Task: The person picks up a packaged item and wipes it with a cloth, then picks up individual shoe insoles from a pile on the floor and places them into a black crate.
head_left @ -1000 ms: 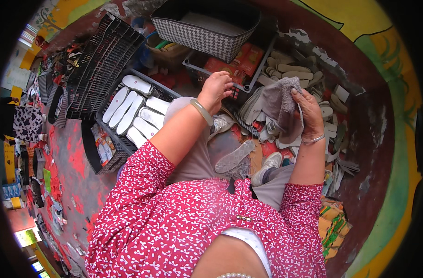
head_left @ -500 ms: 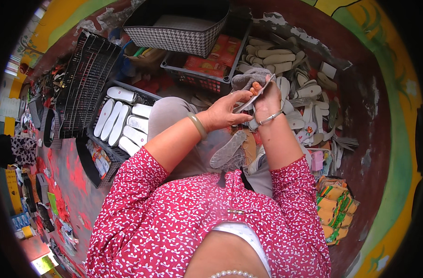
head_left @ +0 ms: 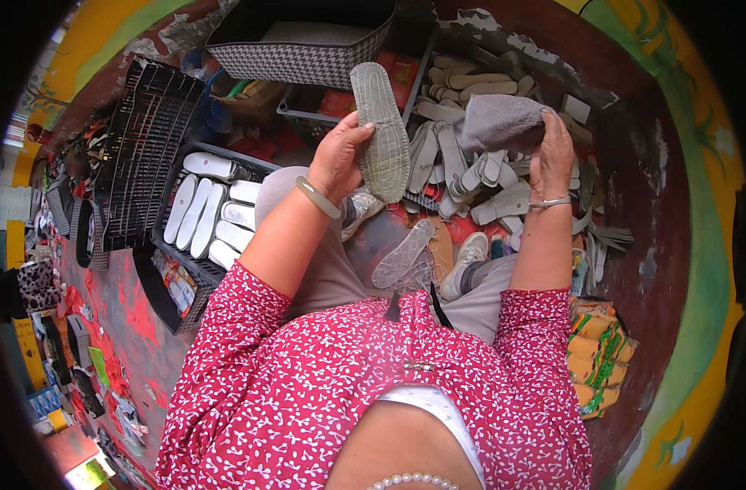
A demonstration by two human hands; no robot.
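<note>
My left hand (head_left: pixel 340 159) grips a grey-green stitched insole (head_left: pixel 381 131) by its edge, thumb on its face, the insole held nearly upright. Off to the right, my right hand (head_left: pixel 552 155) is closed on the edge of a grey fluffy cloth (head_left: pixel 501 122), which spreads out to the left above a heap of insoles (head_left: pixel 463 167). Between my feet lie a pale see-through insole shape (head_left: pixel 403 255) with loose threads and a tan insole (head_left: pixel 441 249).
At the left stands a dark basket (head_left: pixel 167 237) of white insoles. Behind are a houndstooth bin (head_left: pixel 299 61) and a black crate (head_left: pixel 303 122) with red packets. Stacked yellow-and-green packs (head_left: pixel 598 355) sit at the right, by the dark red wall (head_left: pixel 647 212).
My hands have moved apart. The left carries the insole leftward and turns its face into view; the right draws the cloth to the right, where it now hangs spread out.
</note>
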